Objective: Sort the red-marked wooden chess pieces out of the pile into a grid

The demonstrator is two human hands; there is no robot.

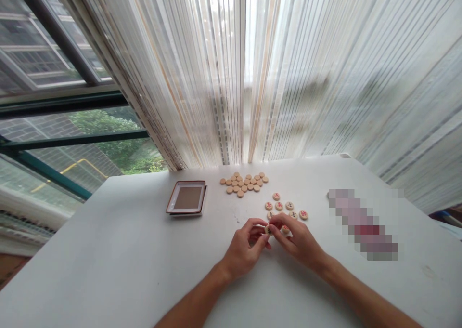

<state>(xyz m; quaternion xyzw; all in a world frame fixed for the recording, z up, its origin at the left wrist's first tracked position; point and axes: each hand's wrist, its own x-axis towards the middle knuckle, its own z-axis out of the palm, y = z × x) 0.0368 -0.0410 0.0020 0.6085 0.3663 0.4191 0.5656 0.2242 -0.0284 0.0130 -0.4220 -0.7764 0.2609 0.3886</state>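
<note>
Two hands over the middle of a white table [108, 251]. The right hand [298, 236] pinches a round game piece [268, 230] between thumb and finger; the left hand [243, 251] curls close about its left side, and from here I cannot tell whether it grips too. Marked pieces [279, 205], lettered red or dark, lie just beyond the right hand. Plain pieces [244, 189] cluster toward the far edge, a shallow box [186, 198] to their left. Toward the right edge: a long object [363, 224], blurred out.
</note>
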